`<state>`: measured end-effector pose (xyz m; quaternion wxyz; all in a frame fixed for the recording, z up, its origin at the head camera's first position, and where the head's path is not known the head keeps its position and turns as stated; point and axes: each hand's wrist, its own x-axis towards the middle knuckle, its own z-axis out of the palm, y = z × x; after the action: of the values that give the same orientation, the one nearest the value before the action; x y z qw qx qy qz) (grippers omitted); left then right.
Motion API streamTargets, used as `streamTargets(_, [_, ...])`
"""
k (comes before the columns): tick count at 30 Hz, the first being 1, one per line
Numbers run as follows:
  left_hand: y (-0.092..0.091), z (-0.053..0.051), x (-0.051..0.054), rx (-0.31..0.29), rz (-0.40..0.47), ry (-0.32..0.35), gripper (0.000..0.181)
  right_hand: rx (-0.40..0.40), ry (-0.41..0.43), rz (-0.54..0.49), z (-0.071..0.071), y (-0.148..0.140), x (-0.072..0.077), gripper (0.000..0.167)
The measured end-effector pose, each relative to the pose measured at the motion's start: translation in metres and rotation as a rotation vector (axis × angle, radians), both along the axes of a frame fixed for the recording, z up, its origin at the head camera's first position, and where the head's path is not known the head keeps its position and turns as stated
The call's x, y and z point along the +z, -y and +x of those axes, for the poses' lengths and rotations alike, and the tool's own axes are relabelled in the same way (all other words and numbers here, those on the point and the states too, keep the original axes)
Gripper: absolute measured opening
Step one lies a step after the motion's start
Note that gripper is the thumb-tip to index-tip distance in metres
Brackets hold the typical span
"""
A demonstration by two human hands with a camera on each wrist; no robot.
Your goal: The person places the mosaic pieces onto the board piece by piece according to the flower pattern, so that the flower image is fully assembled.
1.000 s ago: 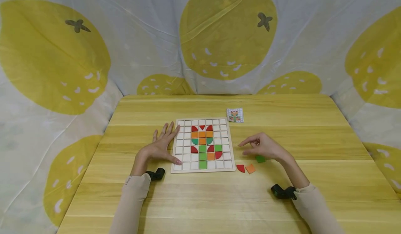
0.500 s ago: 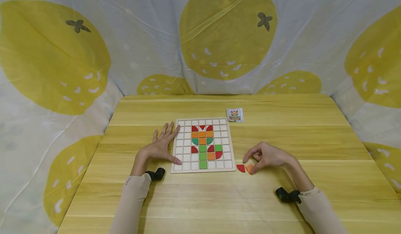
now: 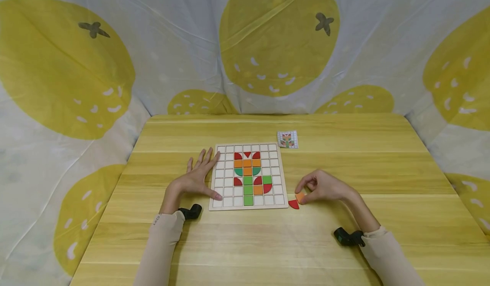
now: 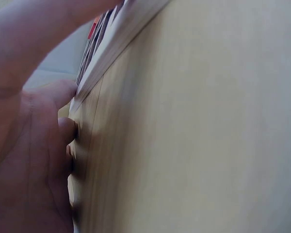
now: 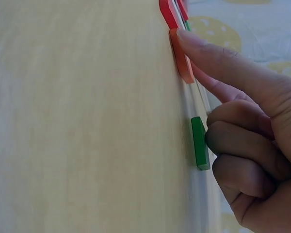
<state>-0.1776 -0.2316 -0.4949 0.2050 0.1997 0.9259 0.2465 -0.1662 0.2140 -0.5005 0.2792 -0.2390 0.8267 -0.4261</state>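
My left hand (image 3: 195, 179) has its fingers and thumb spread along the left side of a white gridded board (image 3: 273, 164). Coloured tiles on that board form a flower shape in red, orange, green and teal. Right of the board, my right hand (image 3: 322, 185) pinches an orange tile (image 3: 300, 197) between thumb and index finger, the other fingers curled in. Close against the orange tile lies a red quarter-circle tile (image 3: 293, 204), at the board's lower right corner. A green tile (image 5: 200, 144) shows beneath the curled fingers in the right wrist view; in the head view the hand hides it.
A small picture card (image 3: 287, 139) with a similar flower pattern lies beyond the board's upper right corner. The wooden table (image 3: 229, 247) extends on all sides, and a lemon-print cloth (image 3: 264, 35) hangs behind it.
My right hand moved down to the orange tile, took it between thumb and index finger, and shifted it slightly left and away from me, towards the red tile. My left hand stayed put.
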Motion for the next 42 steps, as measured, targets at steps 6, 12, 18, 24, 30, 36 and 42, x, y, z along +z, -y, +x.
streamTargets(6, [0.0,0.0,0.0,0.002,0.004,0.002,0.143,-0.064,-0.014,0.003,-0.001,-0.003,0.001,0.027])
streamTargets(12, [-0.001,0.0,0.0,0.003,0.008,0.001,0.143,-0.079,-0.014,0.018,-0.002,-0.006,0.002,0.029])
streamTargets(18, [0.0,0.0,-0.001,0.003,0.004,0.0,0.143,-0.144,-0.057,0.023,-0.004,-0.007,0.002,0.028])
streamTargets(24, [-0.001,0.0,-0.001,0.0,0.001,0.006,0.143,-0.16,-0.044,0.029,-0.006,-0.01,0.001,0.028])
streamTargets(30, [-0.001,-0.001,0.0,0.002,0.007,0.01,0.144,-0.171,-0.061,0.037,-0.006,-0.008,0.003,0.026])
streamTargets(36, [0.0,-0.001,-0.002,0.005,-0.003,0.012,0.144,-0.202,-0.113,0.022,-0.007,0.007,0.007,0.026])
streamTargets(42, [-0.001,-0.001,-0.001,0.004,0.0,0.007,0.144,-0.198,-0.127,-0.019,-0.007,0.043,0.015,0.024])
